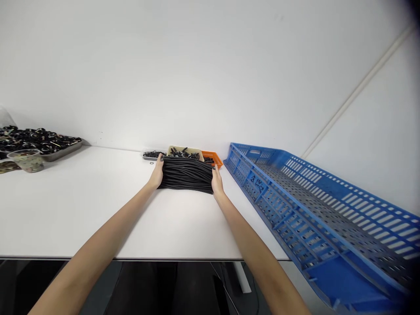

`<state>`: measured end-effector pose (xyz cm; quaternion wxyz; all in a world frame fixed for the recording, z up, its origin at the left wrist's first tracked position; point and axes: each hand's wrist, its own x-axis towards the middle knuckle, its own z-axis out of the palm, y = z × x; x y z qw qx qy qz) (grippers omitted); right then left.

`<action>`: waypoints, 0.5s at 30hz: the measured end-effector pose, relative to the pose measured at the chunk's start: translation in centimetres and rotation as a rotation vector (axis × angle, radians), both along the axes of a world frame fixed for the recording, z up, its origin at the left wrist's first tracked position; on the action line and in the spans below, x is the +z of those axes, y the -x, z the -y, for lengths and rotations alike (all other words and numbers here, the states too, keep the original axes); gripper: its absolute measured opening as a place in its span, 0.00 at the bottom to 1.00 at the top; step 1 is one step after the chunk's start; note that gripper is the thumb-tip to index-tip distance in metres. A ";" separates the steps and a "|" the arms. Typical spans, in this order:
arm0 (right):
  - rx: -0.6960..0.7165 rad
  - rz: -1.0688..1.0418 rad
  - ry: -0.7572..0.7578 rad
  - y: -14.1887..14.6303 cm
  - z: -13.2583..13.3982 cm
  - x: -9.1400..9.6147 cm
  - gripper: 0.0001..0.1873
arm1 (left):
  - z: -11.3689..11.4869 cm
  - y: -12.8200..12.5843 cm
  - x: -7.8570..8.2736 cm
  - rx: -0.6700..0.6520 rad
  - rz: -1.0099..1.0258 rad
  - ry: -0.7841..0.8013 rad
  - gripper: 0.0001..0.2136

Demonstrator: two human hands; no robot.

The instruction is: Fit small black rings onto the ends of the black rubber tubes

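Between my two hands lies a wide bundle of black rubber tubes [187,174], laid side by side on the white table [82,205]. My left hand [157,173] closes on the bundle's left end, its thumb on top. At the other end my right hand [216,180] grips it the same way. Just behind the bundle are a cream tray [197,151] with small black and metal parts, an orange basket [216,158] with black pieces, and a pale tray [144,155] of black rings. The bundle partly hides these containers.
A long blue plastic crate [259,186] stands along the right side, overhanging the table's front edge. At the far left are a metal tray [62,151] heaped with black parts and a clear plastic cup [29,162]. A white wall [164,70] rises behind.
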<state>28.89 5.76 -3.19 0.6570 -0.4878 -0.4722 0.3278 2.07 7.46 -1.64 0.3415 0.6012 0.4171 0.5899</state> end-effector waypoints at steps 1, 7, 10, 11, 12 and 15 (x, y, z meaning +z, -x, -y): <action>-0.001 0.000 -0.003 0.0 -0.1 0.0 0.31 | -0.1 0.0 0.0 -0.007 0.007 0.013 0.30; -0.007 -0.026 -0.005 -0.1 -0.1 0.1 0.29 | 0.4 -0.3 0.8 -0.035 0.103 0.111 0.29; -0.002 -0.030 -0.007 -0.1 0.1 0.2 0.29 | 0.7 -0.4 1.3 -0.004 0.115 0.108 0.29; -0.002 -0.022 -0.009 -0.2 0.1 0.3 0.30 | 0.8 -0.3 1.4 0.016 0.107 0.092 0.29; -0.001 -0.011 -0.011 -0.2 0.2 0.3 0.32 | 0.9 -0.3 1.5 0.033 0.097 0.075 0.29; -0.005 0.043 -0.027 -0.3 0.7 0.6 0.39 | 1.2 0.2 1.6 0.066 0.055 0.029 0.30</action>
